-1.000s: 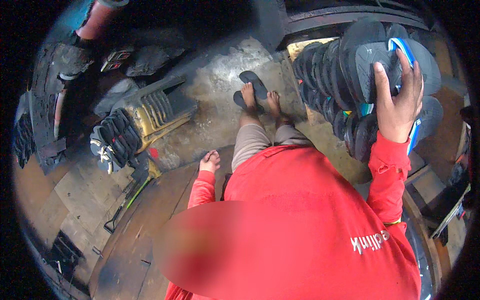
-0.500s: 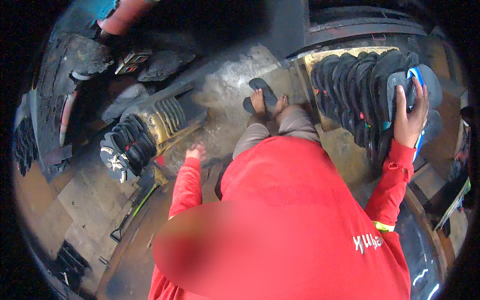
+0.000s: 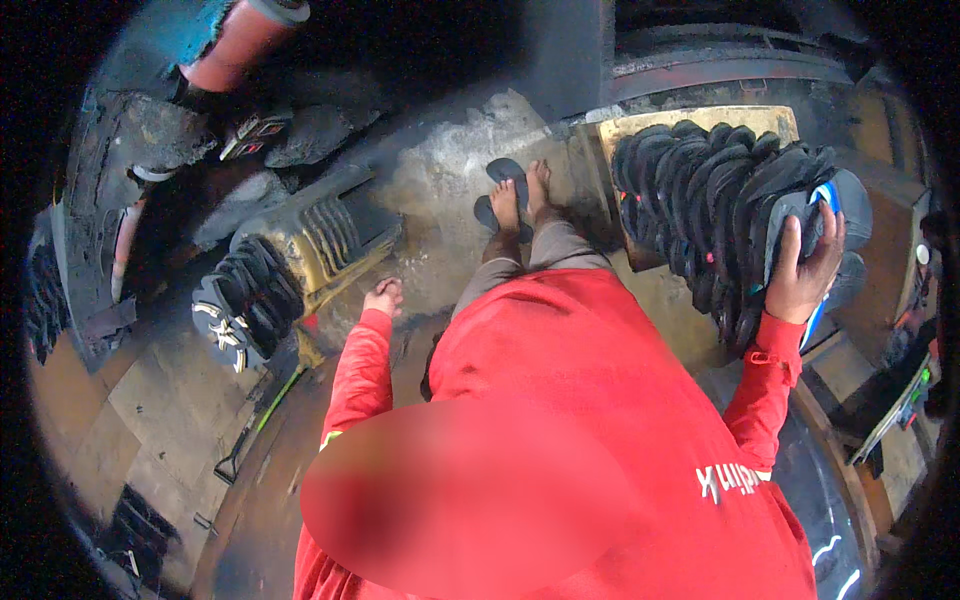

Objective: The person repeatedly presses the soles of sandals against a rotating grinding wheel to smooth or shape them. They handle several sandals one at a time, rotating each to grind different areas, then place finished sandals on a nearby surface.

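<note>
My right hand [image 3: 805, 268] grips a grey flip-flop [image 3: 847, 210] with a blue-and-white strap, at the front of a thick row of dark flip-flops [image 3: 700, 190] on a pale board [image 3: 625, 130]. At my left side, my left hand [image 3: 385, 297] hangs with fingers curled; whether they hold anything is too small to tell. It is nearest a worn yellow metal rack [image 3: 335, 280], which carries black flip-flops [image 3: 250, 270], the frontmost with white straps.
A red cylinder [image 3: 225, 55] and dark machinery [image 3: 150, 130] stand at upper left. A green-handled tool [image 3: 275, 405] lies at lower left. My bare feet [image 3: 505, 205] are beside or on dark flip-flops on the stained concrete floor [image 3: 420, 170]. Wooden boards [image 3: 880, 250] are at right.
Since a second ago, my right hand and the flip-flop in it appear lower in view. My left hand has shifted up and leftward. My right foot has moved forward.
</note>
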A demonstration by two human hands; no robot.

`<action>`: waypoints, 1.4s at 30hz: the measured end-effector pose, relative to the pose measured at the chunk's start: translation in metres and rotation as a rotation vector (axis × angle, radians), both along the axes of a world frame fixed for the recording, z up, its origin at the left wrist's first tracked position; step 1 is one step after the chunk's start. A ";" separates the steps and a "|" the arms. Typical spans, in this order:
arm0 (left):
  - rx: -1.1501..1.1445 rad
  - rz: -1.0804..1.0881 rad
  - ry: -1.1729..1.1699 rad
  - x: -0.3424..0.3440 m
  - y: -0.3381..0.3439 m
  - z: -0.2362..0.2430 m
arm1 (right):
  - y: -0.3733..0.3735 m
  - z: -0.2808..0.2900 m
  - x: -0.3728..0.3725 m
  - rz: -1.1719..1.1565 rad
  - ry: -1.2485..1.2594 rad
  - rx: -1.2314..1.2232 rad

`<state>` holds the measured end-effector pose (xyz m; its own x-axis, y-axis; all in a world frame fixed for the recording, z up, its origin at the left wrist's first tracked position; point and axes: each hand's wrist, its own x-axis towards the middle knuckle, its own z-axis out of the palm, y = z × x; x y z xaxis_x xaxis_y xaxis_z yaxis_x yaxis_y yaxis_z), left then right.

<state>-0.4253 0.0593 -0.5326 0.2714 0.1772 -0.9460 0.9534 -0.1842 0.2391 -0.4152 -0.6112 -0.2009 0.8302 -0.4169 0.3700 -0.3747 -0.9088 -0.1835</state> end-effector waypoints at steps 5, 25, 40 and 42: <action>0.016 0.019 -0.090 0.007 0.002 0.000 | -0.013 -0.004 0.004 0.010 -0.027 0.000; -0.274 0.145 -0.033 -0.024 0.008 -0.044 | -0.044 -0.015 -0.017 -0.004 -0.081 0.089; -0.067 -0.039 -0.180 0.104 -0.020 0.041 | -0.009 -0.004 -0.009 -0.024 -0.065 0.017; 0.081 -0.100 -0.122 0.106 -0.022 0.031 | -0.002 -0.003 -0.009 -0.048 -0.043 -0.024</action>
<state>-0.3190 0.0373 -0.5018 0.4033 0.2179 -0.8887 0.8942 -0.2998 0.3323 -0.4242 -0.6137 -0.2039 0.7922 -0.4468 0.4156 -0.4105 -0.8942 -0.1787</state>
